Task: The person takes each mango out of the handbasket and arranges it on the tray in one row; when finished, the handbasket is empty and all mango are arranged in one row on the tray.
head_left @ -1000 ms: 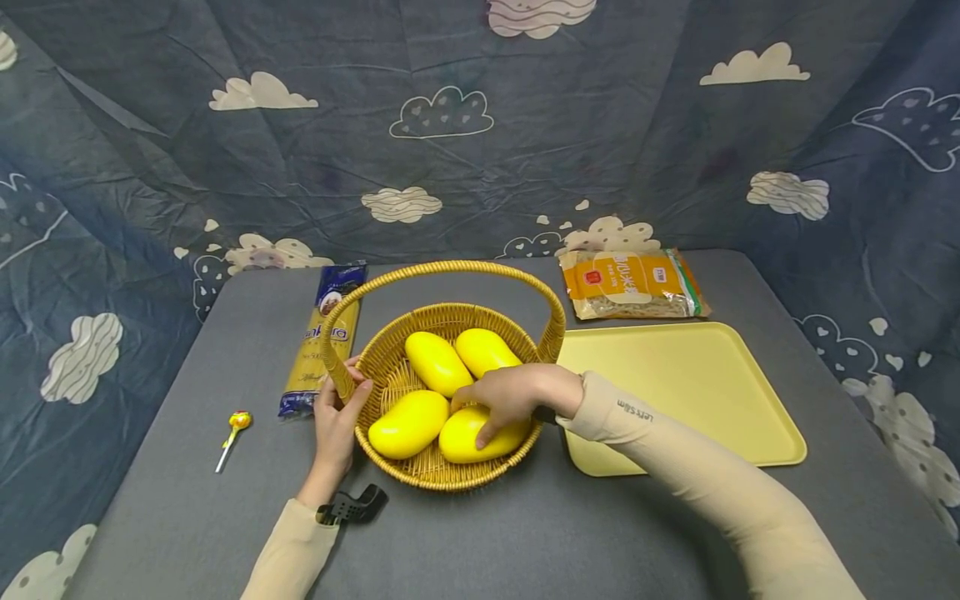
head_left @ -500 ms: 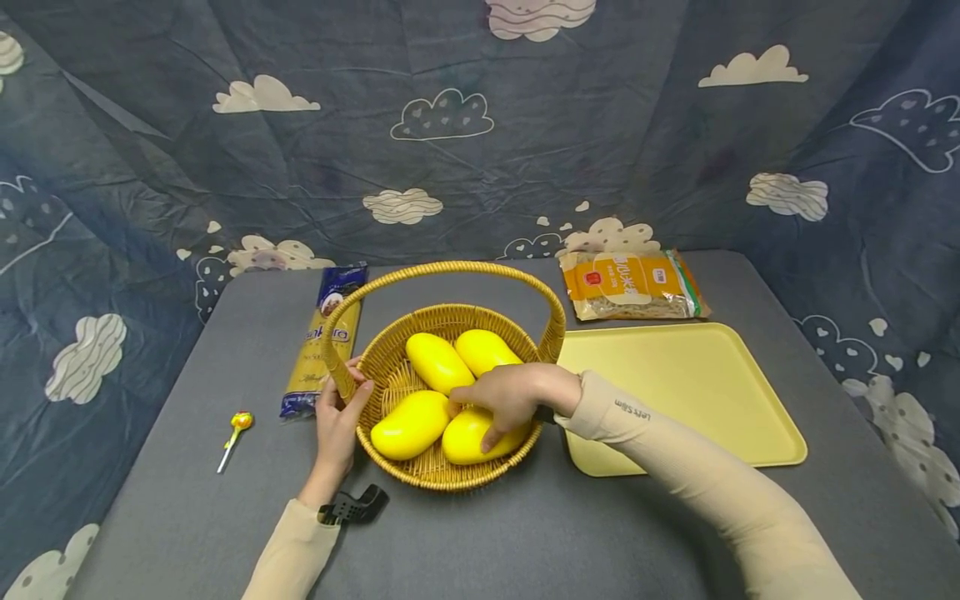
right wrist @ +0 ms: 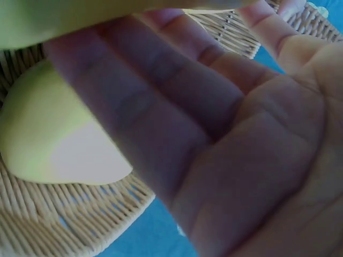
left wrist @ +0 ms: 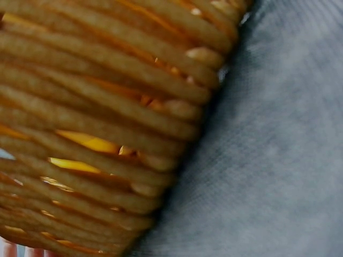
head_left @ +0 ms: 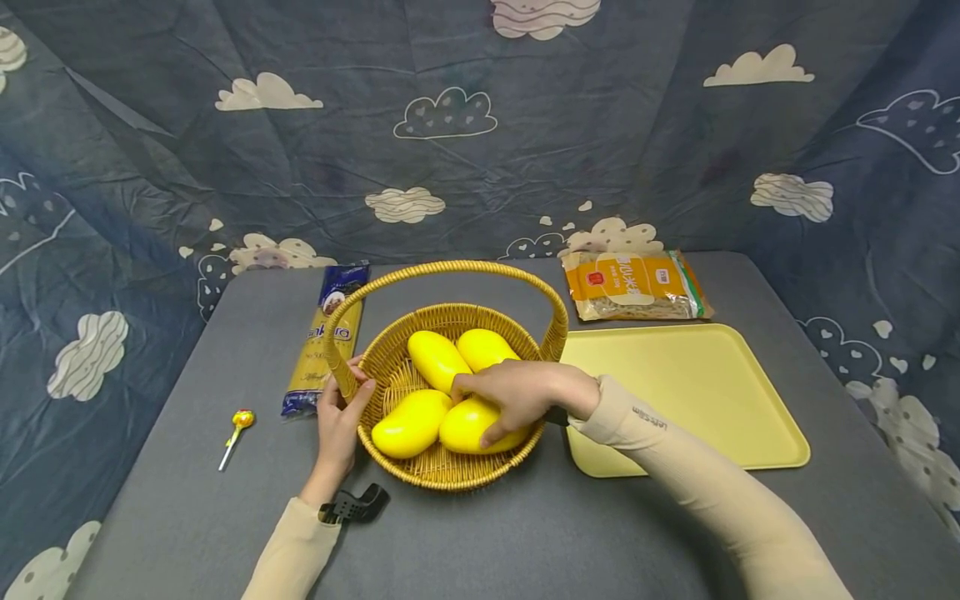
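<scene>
A wicker basket (head_left: pixel 450 479) with a tall arched handle stands mid-table and holds several yellow mangoes. My left hand (head_left: pixel 337 425) grips the basket's left side at the foot of the handle; in the left wrist view the woven wall (left wrist: pixel 96 107) fills most of the picture, with a few fingertips at the lower left corner. Inside the basket, my right hand (head_left: pixel 517 392) grips the front-right mango (head_left: pixel 468 427), thumb on its near side. Beside it lies the front-left mango (head_left: pixel 411 425). Two more mangoes (head_left: pixel 437 360) sit behind. The right wrist view shows the fingers (right wrist: pixel 155 112) reaching to a mango.
A pale yellow tray (head_left: pixel 690 392) lies right of the basket, with an orange food packet (head_left: pixel 633 286) behind it. A blue and yellow pasta packet (head_left: pixel 318 350) lies behind my left hand. A lollipop (head_left: pixel 238 429) rests at far left.
My right hand and the front-right mango have shifted slightly upward in the head view, the forearm a little to the right. My left hand and the basket stay nearly in place.
</scene>
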The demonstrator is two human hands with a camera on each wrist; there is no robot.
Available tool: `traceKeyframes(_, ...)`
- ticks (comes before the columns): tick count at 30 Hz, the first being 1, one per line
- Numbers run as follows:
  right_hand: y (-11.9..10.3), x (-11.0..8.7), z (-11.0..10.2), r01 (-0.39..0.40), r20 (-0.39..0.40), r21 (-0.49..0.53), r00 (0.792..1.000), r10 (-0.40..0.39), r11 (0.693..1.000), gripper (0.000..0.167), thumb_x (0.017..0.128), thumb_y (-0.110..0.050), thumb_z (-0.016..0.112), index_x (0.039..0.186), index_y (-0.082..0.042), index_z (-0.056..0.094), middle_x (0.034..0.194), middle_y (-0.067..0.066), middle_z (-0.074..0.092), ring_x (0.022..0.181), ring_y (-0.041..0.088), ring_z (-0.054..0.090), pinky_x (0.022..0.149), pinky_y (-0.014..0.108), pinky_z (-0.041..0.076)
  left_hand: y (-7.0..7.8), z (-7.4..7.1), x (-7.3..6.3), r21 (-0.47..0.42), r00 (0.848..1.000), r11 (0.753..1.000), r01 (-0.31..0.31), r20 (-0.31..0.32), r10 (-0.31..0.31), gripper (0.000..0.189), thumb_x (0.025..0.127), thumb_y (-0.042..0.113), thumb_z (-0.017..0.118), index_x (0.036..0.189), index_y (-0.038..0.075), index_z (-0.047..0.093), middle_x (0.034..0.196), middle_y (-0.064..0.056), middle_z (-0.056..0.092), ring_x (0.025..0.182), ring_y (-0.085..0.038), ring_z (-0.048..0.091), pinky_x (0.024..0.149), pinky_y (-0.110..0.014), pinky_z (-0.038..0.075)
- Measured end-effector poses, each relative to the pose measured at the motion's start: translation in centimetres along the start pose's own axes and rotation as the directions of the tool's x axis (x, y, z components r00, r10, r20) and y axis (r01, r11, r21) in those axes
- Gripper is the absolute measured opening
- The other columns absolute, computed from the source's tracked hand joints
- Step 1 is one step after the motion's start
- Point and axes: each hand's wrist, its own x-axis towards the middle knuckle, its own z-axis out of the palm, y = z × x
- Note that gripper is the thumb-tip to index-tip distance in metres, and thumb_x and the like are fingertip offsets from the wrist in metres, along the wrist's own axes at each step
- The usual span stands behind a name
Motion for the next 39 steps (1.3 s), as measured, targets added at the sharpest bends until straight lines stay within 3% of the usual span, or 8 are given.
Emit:
traceKeyframes(9,0.5,-0.9,0.0,0.062,-0.114,0.053,0.992,-0.056,0.997,0.052,0.082,-0.037,0.073,0.124,-0.020,0.046,0.108,-0.004,0.055,0.092,0.013,0.051,0.082,0.031,0.042,0.1,0.0,0.0,0.007,1.000,1.000,0.005,0.006,-0.005,0.020,0.089,-0.001,0.059,0.099,-0.014,0.047,0.128,-0.018,0.051,0.119,-0.022,0.045,0.096,-0.026,0.036)
traceKeyframes(20,0.5,-1.6,0.1,0.151,-0.268,0.106,0.956,-0.118,0.983,0.053,0.084,-0.037,0.072,0.124,-0.015,0.045,0.106,-0.003,0.055,0.090,0.012,0.052,0.080,0.028,0.043,0.2,0.1,-0.1,0.007,1.000,1.000,0.008,0.002,-0.008,0.017,0.089,-0.001,0.059,0.098,-0.012,0.048,0.128,-0.018,0.051,0.120,-0.022,0.044,0.096,-0.026,0.036)
traceKeyframes(27,0.1,-2.4,0.3,0.143,-0.441,0.165,0.896,-0.057,0.976,0.058,0.084,-0.046,0.068,0.128,-0.019,0.044,0.115,-0.004,0.054,0.094,0.009,0.054,0.080,0.029,0.045,0.2,0.0,-0.1,0.010,1.000,1.000,0.009,0.001,-0.009,0.016,0.089,-0.001,0.059,0.098,-0.011,0.049,0.128,-0.017,0.051,0.120,-0.022,0.044,0.095,-0.026,0.035)
traceKeyframes(31,-0.3,-3.1,0.5,0.138,-0.518,0.220,0.855,-0.004,0.966,0.060,0.083,-0.050,0.067,0.131,-0.023,0.042,0.115,-0.008,0.054,0.091,0.009,0.053,0.074,0.031,0.048,0.2,0.0,0.0,0.011,1.000,1.000,0.009,0.001,-0.009,0.016,0.089,-0.001,0.059,0.097,-0.010,0.049,0.127,-0.016,0.052,0.120,-0.021,0.044,0.096,-0.025,0.035)
traceKeyframes(39,-1.0,-5.2,1.5,0.184,-0.631,0.345,0.772,0.082,0.921,0.060,0.080,-0.041,0.074,0.130,-0.026,0.044,0.114,-0.009,0.054,0.081,0.012,0.058,0.062,0.033,0.052,0.1,0.0,0.0,-0.002,1.000,1.000,0.010,0.000,-0.010,0.017,0.089,-0.002,0.059,0.097,-0.012,0.048,0.127,-0.015,0.052,0.119,-0.022,0.045,0.096,-0.026,0.036)
